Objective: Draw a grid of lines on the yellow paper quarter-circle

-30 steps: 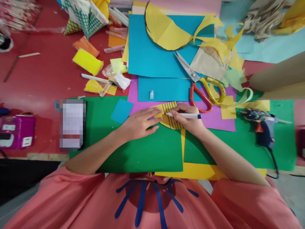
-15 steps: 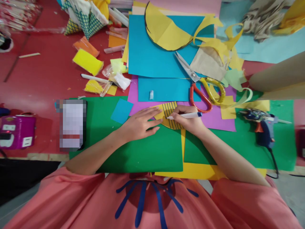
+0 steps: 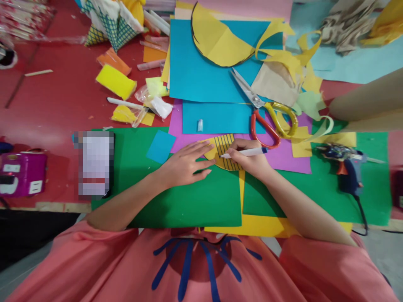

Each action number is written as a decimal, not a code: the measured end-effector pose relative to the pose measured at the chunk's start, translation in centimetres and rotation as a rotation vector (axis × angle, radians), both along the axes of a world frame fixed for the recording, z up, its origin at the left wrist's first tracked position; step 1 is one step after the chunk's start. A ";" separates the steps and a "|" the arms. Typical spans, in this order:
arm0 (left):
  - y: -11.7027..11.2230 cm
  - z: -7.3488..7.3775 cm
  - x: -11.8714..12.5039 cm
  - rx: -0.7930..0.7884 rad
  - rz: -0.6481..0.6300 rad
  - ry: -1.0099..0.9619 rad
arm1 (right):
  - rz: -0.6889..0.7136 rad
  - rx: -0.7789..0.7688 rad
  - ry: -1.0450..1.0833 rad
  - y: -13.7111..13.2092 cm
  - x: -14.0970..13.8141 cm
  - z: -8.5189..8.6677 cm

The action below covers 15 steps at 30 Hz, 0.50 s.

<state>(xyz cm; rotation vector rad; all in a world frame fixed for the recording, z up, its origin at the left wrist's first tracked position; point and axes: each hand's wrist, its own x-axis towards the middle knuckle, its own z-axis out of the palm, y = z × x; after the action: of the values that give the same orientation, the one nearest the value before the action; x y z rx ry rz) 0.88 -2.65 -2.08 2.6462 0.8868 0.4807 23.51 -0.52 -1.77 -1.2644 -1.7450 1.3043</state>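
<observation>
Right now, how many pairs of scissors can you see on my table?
1. The scissors lie just beyond your right hand, tips on the large blue sheet. Others may be hidden under the papers.

Craft workspace: scissors (image 3: 257, 100), glue gun (image 3: 351, 172) and coloured sheets (image 3: 204, 82) on a table (image 3: 66, 96).

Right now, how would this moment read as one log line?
right hand: holding white marker, tip at striped yellow paper | left hand: partly over paper's unstriped end | scissors: lying just beyond right hand
</observation>
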 end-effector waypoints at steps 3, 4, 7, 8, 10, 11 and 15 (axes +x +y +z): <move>0.0 0.0 0.0 0.012 -0.005 0.002 | 0.028 0.019 0.001 -0.1 0.0 0.0; 0.0 0.0 0.0 0.014 -0.006 0.003 | 0.038 0.027 0.007 -0.1 0.1 0.1; 0.0 -0.1 0.0 0.022 -0.006 -0.001 | 0.068 0.037 0.007 -0.1 0.1 0.2; 0.0 -0.1 0.0 0.025 -0.007 -0.003 | 0.078 0.037 0.002 -0.1 0.2 0.2; 0.0 -0.1 0.0 0.028 -0.006 -0.002 | 0.096 0.037 -0.008 -0.2 0.2 0.3; 0.0 -0.1 0.0 0.027 -0.007 0.000 | 0.105 0.038 -0.011 -0.2 0.2 0.3; 0.0 -0.1 0.1 0.031 -0.004 0.000 | 0.135 0.045 -0.019 -0.2 0.1 0.4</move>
<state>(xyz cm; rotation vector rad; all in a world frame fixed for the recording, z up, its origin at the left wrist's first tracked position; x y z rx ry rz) 0.93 -2.68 -2.19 2.6753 0.8808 0.4972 23.65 -0.77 -1.41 -1.1549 -1.8911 1.3238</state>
